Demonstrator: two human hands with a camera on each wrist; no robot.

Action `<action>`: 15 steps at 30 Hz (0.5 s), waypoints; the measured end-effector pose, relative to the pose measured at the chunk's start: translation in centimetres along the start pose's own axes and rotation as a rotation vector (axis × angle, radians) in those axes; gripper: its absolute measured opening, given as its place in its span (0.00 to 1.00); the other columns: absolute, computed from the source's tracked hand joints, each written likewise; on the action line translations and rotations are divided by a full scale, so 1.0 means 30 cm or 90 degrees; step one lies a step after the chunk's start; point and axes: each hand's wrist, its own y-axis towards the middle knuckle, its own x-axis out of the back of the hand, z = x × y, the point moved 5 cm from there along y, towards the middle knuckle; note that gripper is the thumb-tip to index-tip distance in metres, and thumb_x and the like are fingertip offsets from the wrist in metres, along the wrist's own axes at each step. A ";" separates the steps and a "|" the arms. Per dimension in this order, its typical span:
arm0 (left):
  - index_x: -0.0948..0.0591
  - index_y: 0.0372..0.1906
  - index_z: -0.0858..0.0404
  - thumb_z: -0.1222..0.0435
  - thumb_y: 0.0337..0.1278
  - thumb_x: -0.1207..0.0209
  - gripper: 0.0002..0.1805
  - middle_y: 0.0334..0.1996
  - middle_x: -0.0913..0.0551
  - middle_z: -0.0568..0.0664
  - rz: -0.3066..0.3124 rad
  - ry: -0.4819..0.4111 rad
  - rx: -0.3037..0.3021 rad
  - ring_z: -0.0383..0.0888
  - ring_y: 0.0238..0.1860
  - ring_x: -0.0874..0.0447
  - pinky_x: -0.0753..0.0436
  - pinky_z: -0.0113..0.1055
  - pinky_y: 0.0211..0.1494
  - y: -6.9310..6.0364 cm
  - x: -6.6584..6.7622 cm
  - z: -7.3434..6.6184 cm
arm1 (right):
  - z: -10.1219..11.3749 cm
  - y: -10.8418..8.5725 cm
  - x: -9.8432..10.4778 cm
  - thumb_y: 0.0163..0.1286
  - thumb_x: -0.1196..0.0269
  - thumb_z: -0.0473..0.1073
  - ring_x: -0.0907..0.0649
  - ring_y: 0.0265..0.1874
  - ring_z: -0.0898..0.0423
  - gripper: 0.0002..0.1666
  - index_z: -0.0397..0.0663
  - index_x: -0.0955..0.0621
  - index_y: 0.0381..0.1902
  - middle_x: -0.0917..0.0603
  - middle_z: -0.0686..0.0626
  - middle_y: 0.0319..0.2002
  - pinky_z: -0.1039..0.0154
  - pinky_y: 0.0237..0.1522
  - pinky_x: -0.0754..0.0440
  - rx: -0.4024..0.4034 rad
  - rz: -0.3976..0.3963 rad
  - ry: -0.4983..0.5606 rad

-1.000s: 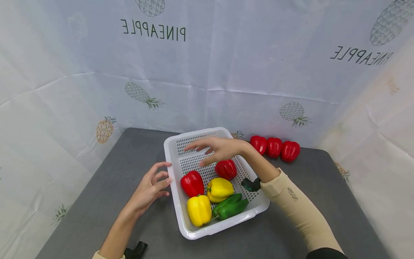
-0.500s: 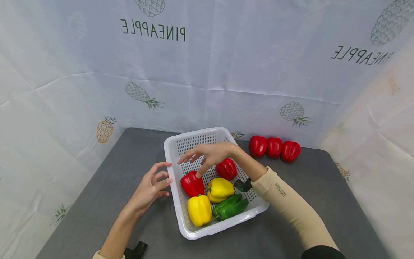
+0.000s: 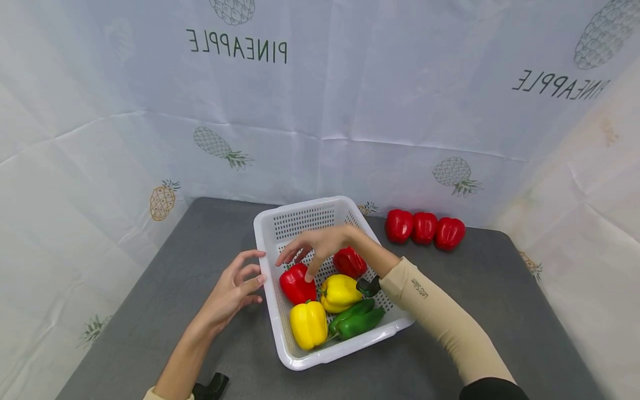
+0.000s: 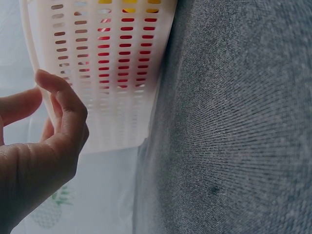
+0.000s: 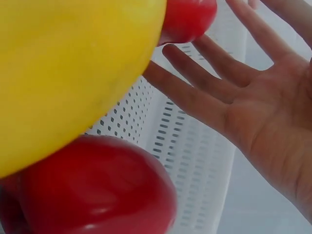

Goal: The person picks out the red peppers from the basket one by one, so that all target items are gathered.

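Observation:
A white perforated basket sits on the dark table, holding two red bell peppers, two yellow bell peppers and two green peppers. My left hand touches its left rim with the fingertips, fingers loosely bent; the left wrist view shows the hand beside the basket wall. Inside the basket my right hand reaches over the left red bell pepper, thumb by its upper right side. The right wrist view shows those fingers spread, near that pepper. A yellow bell pepper fills much of that view.
Several red bell peppers, among them the rightmost red pepper, stand in a row at the table's back right, beyond the right forearm. A white pineapple-print cloth hangs behind the table.
My right hand has moved left and lower, from above the basket's far part to the left red bell pepper. My left hand stays at the rim.

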 end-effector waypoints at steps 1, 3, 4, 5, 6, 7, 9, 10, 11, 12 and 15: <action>0.38 0.79 0.60 0.66 0.76 0.37 0.34 0.50 0.17 0.51 0.000 -0.001 -0.001 0.44 0.45 0.13 0.08 0.40 0.45 0.001 0.000 0.000 | -0.003 0.002 -0.001 0.61 0.24 0.35 0.26 0.79 0.38 0.47 0.38 0.27 0.78 0.27 0.35 0.79 0.45 0.81 0.26 -0.001 0.001 0.004; 0.38 0.79 0.60 0.66 0.76 0.37 0.34 0.49 0.17 0.51 0.000 0.000 -0.002 0.44 0.44 0.14 0.08 0.40 0.45 0.002 0.000 -0.001 | -0.007 0.007 -0.004 0.60 0.24 0.35 0.26 0.79 0.38 0.48 0.39 0.27 0.78 0.26 0.35 0.79 0.44 0.80 0.25 -0.004 0.002 0.009; 0.38 0.79 0.60 0.66 0.76 0.37 0.34 0.49 0.18 0.51 -0.001 0.000 -0.002 0.44 0.44 0.14 0.08 0.41 0.45 0.002 0.000 -0.001 | -0.009 0.009 -0.005 0.60 0.24 0.35 0.26 0.79 0.39 0.48 0.40 0.27 0.78 0.26 0.36 0.79 0.44 0.80 0.25 -0.006 0.002 0.009; 0.38 0.79 0.60 0.66 0.76 0.37 0.34 0.49 0.18 0.51 -0.002 0.000 -0.002 0.44 0.44 0.14 0.08 0.41 0.45 0.002 0.000 -0.001 | -0.010 0.011 -0.007 0.60 0.23 0.35 0.26 0.79 0.39 0.48 0.41 0.27 0.78 0.26 0.37 0.79 0.44 0.80 0.24 -0.009 0.003 0.008; 0.38 0.79 0.60 0.66 0.76 0.37 0.34 0.49 0.18 0.51 -0.002 0.001 -0.002 0.44 0.43 0.14 0.08 0.41 0.45 0.002 0.001 -0.002 | -0.012 0.014 -0.009 0.60 0.23 0.36 0.26 0.79 0.40 0.48 0.42 0.27 0.78 0.26 0.38 0.79 0.44 0.79 0.24 -0.012 0.002 0.008; 0.38 0.79 0.60 0.66 0.76 0.36 0.34 0.49 0.18 0.51 -0.003 0.002 -0.001 0.44 0.44 0.14 0.08 0.41 0.45 0.002 0.001 -0.002 | -0.013 0.017 -0.011 0.60 0.23 0.36 0.26 0.79 0.41 0.48 0.44 0.26 0.78 0.26 0.39 0.79 0.45 0.79 0.23 -0.014 0.000 0.009; 0.38 0.79 0.60 0.65 0.76 0.36 0.35 0.50 0.17 0.51 -0.003 0.002 0.000 0.44 0.44 0.14 0.08 0.40 0.46 0.001 0.001 -0.002 | -0.016 0.020 -0.016 0.60 0.22 0.37 0.24 0.78 0.43 0.47 0.46 0.25 0.78 0.24 0.42 0.78 0.48 0.77 0.21 -0.019 -0.005 0.004; 0.38 0.79 0.60 0.65 0.76 0.36 0.35 0.50 0.17 0.51 -0.003 0.002 0.000 0.44 0.44 0.14 0.08 0.40 0.46 0.001 0.001 -0.002 | -0.018 0.022 -0.019 0.60 0.22 0.38 0.23 0.77 0.45 0.47 0.47 0.25 0.78 0.23 0.44 0.78 0.50 0.76 0.20 -0.022 -0.009 0.002; 0.38 0.79 0.60 0.65 0.76 0.36 0.35 0.50 0.17 0.51 -0.003 0.002 0.001 0.44 0.44 0.14 0.08 0.41 0.46 0.002 0.001 -0.001 | -0.021 0.023 -0.022 0.60 0.21 0.39 0.22 0.76 0.46 0.47 0.49 0.24 0.77 0.22 0.45 0.77 0.51 0.75 0.18 -0.026 -0.013 0.000; 0.38 0.79 0.60 0.65 0.76 0.36 0.35 0.50 0.17 0.51 -0.002 0.002 0.001 0.44 0.44 0.14 0.08 0.41 0.46 0.002 0.000 -0.001 | -0.025 0.023 -0.025 0.60 0.21 0.39 0.20 0.75 0.47 0.47 0.50 0.23 0.77 0.22 0.46 0.77 0.53 0.73 0.17 -0.032 -0.017 -0.001; 0.38 0.79 0.60 0.66 0.76 0.36 0.35 0.50 0.17 0.51 -0.002 0.002 0.002 0.45 0.44 0.14 0.08 0.40 0.46 0.002 -0.001 -0.001 | -0.038 0.026 -0.035 0.60 0.21 0.40 0.18 0.71 0.50 0.46 0.52 0.23 0.77 0.21 0.48 0.76 0.57 0.68 0.13 -0.055 -0.015 0.004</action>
